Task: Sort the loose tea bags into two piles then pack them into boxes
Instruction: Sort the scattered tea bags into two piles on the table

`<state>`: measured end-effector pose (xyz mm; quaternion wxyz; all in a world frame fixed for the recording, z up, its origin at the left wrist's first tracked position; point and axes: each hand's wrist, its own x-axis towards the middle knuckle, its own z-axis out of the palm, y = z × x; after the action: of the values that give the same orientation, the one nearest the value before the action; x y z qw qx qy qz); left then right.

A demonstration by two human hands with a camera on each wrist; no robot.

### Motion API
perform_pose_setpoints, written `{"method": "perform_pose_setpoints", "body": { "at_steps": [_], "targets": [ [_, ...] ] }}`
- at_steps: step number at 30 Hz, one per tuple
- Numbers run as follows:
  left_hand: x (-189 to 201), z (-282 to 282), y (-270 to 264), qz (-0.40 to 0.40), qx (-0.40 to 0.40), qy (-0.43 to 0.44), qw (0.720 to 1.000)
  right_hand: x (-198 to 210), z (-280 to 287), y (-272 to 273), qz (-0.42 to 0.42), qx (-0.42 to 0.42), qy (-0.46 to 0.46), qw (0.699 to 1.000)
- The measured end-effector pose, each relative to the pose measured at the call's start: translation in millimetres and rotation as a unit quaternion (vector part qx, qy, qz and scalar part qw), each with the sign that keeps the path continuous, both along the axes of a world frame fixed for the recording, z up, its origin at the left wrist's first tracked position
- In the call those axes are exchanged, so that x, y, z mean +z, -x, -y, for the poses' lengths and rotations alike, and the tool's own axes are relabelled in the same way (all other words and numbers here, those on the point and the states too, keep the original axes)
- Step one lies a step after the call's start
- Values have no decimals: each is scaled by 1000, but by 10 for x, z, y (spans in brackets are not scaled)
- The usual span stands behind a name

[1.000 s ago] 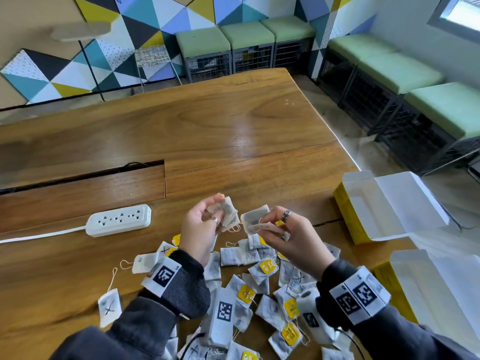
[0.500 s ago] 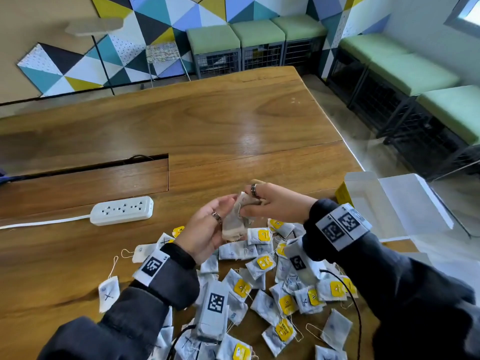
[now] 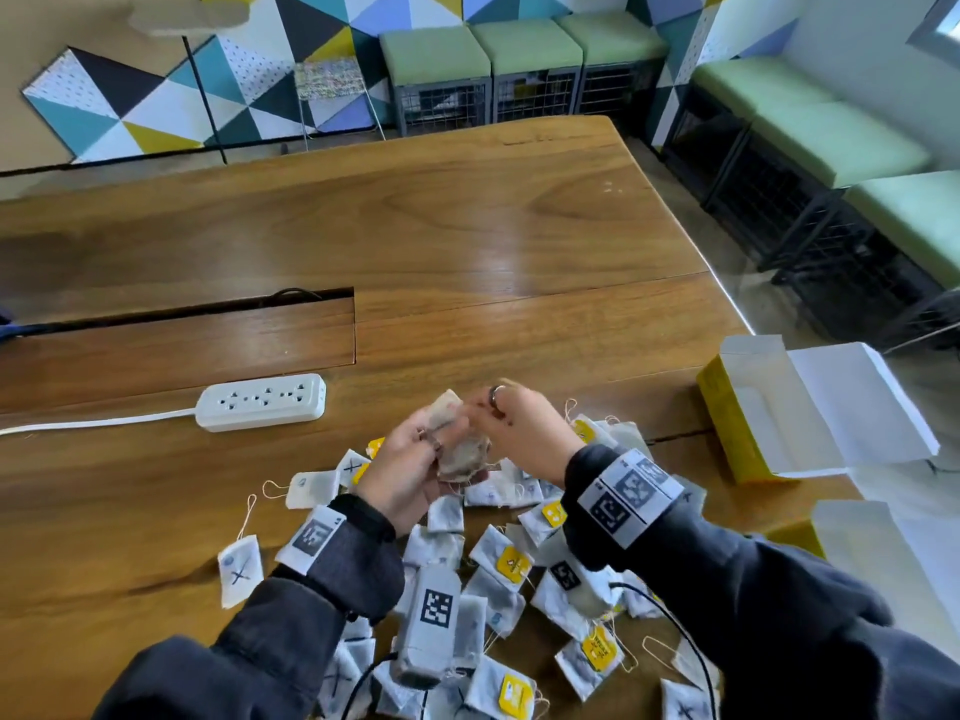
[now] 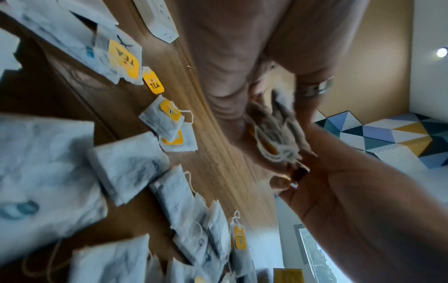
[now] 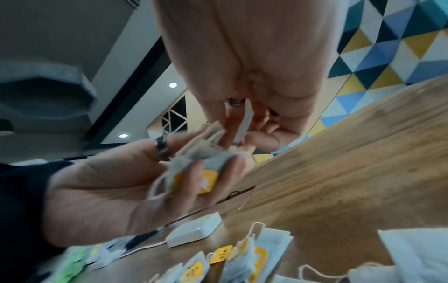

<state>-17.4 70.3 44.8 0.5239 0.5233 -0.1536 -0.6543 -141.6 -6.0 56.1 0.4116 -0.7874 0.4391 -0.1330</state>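
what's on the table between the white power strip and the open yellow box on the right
In the head view, the two hands, left hand and right hand, holding a small stack of tea bags.

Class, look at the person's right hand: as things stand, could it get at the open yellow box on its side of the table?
Probably yes, once freed: the right hand is pinching a tea bag, but bare table lies between it and the open yellow box.

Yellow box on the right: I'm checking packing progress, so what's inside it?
The open yellow box shows only its bare white interior; no tea bags visible. Its near wall hides part of the floor.
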Motion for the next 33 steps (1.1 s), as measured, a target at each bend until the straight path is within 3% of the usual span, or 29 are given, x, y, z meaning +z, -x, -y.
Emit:
{"method": "perform_pose_setpoints", "body": {
  "at_steps": [2, 3, 5, 7, 15, 21, 25, 29, 31, 33],
  "targets": [
    [-55, -1, -112, 23, 29, -22, 999, -86, 85, 2, -30, -26, 24, 999],
    [-71, -6, -173, 28, 35, -27, 999, -163, 134, 24, -94, 8, 39, 995],
    [-88, -21, -279, 31, 34, -25, 999, -326, 186, 79, -268, 103, 22, 958],
    [-100, -57, -360, 39, 22, -22, 999, -460, 181, 149, -344, 165, 25, 924],
    [-152, -205, -535, 55, -19, -40, 997, -537, 186, 280, -387, 167, 59, 905],
    [-126, -248, -621, 55, -18, -52, 997, -203, 189, 453, -336, 93, 48, 936],
    [-85, -254, -676, 60, -32, -60, 996, 83, 149, 572, -225, 38, 25, 973],
    [-91, -226, -750, 60, -15, -55, 997, 14, 137, 361, -165, 38, -46, 985],
    [-97, -218, -783, 55, -5, -48, 997, -145, 109, 198, -178, 41, -96, 978],
    [-104, -227, -813, 54, -5, -46, 997, -317, 39, 58, -246, 77, -95, 962]
  ]
}}
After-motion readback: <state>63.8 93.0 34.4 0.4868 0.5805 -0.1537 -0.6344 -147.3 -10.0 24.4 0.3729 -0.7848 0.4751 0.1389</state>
